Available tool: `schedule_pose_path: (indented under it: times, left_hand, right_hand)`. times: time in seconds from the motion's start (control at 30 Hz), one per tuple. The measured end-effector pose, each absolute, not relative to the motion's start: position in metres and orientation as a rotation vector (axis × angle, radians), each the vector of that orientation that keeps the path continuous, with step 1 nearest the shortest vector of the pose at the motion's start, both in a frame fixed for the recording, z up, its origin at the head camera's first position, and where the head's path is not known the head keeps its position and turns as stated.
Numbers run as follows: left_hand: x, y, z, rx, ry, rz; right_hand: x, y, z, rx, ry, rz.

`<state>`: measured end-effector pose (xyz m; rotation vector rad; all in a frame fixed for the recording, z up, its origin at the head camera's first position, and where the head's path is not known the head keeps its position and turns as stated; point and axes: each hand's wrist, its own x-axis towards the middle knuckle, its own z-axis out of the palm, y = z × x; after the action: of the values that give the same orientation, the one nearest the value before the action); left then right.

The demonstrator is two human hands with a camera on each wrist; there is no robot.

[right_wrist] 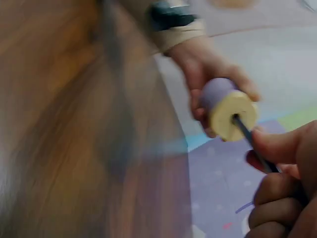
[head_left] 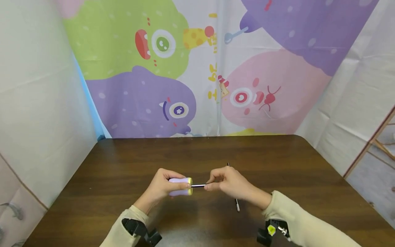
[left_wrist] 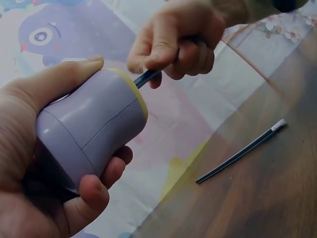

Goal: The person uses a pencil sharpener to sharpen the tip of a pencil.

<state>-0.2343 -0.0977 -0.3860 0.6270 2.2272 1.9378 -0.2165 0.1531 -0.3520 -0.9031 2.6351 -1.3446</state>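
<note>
We are seeing the left hand (head_left: 160,188) wrapping its fingers and thumb around a purple handle (head_left: 180,186) with a yellow end, holding it sideways just above the table (head_left: 123,164). The right hand (head_left: 229,183) is pinching a thin metal rod (head_left: 198,185) that is sticking into the yellow end, right between the two hands. A second thin rod (left_wrist: 241,152) is lying loose on the table, just beyond and under the right hand. Behind both hands a cartoon monster backdrop (head_left: 172,68) is hanging. Both sleeves (head_left: 296,219) are reaching in from the near edge.
</note>
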Motion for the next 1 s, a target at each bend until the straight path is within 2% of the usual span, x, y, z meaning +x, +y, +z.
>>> schedule_pose_path:
  times: [0.2, 0.37, 0.57, 0.8, 0.87, 1.0]
  left_hand:
    - [-0.234, -0.096, -0.386, 0.659, 2.259, 1.919]
    - [-0.234, -0.095, -0.389, 0.674, 2.264, 1.91]
    - [-0.234, -0.093, -0.391, 0.662, 2.317, 1.898]
    - [-0.233, -0.096, -0.387, 0.625, 2.313, 1.937]
    - [-0.234, -0.097, -0.387, 0.623, 2.31, 1.937]
    - [-0.233, -0.096, -0.387, 0.656, 2.326, 1.921]
  right_hand:
    - [-0.229, 0.16, -0.341, -0.41, 2.094, -1.472]
    - [-0.235, 0.163, -0.344, -0.208, 1.943, -1.42]
    - [-0.237, 0.162, -0.342, -0.228, 2.016, -1.396]
    - [-0.232, 0.155, -0.334, -0.705, 2.471, -1.28]
    - [-0.232, 0.154, -0.332, -0.693, 2.477, -1.272]
    - [-0.233, 0.156, -0.335, -0.476, 2.246, -1.394]
